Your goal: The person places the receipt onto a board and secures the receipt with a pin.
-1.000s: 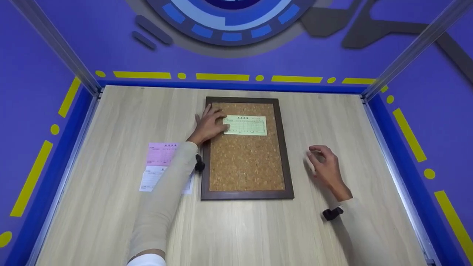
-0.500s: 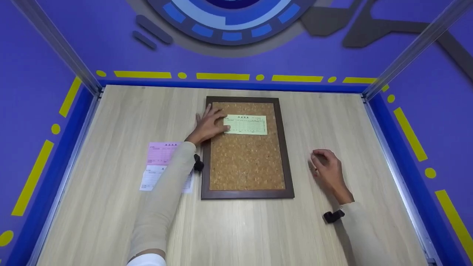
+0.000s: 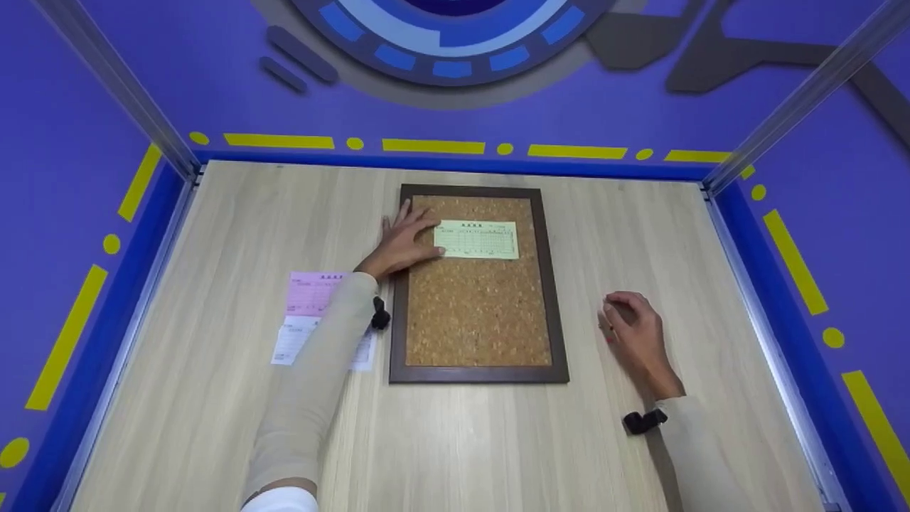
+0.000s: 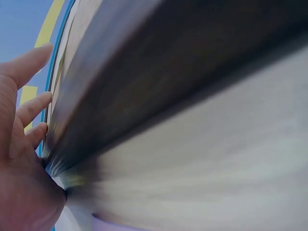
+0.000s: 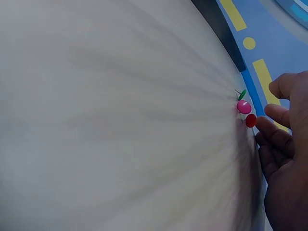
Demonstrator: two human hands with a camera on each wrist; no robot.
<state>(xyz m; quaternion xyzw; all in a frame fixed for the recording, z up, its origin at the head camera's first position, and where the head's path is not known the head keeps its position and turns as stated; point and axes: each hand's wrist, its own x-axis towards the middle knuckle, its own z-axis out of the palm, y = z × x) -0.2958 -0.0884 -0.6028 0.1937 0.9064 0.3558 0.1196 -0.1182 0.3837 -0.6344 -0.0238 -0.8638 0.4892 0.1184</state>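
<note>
A pale green printed slip (image 3: 475,240) lies on a cork board (image 3: 476,313) with a dark brown frame. With fingers spread, my left hand (image 3: 399,245) rests over the board's left side, thumb and fingertips at the slip's left edge. To the right of the board, my right hand (image 3: 640,341) is low over the table, its fingers loosely bent. In the right wrist view, a green thumbtack (image 5: 242,95), a pink thumbtack (image 5: 244,107) and a red thumbtack (image 5: 250,120) lie just beside its fingertips. Nothing shows gripped between thumb and fingers there.
Left of the board lie a pink slip (image 3: 307,293) and a white slip (image 3: 290,343), both partly covered by my left forearm. The wooden table (image 3: 462,441) is bounded by blue panels (image 3: 455,114) at the back and sides.
My right hand has shifted slightly right and toward me, and small red spots now show by its fingers. The left hand stays on the slip's edge.
</note>
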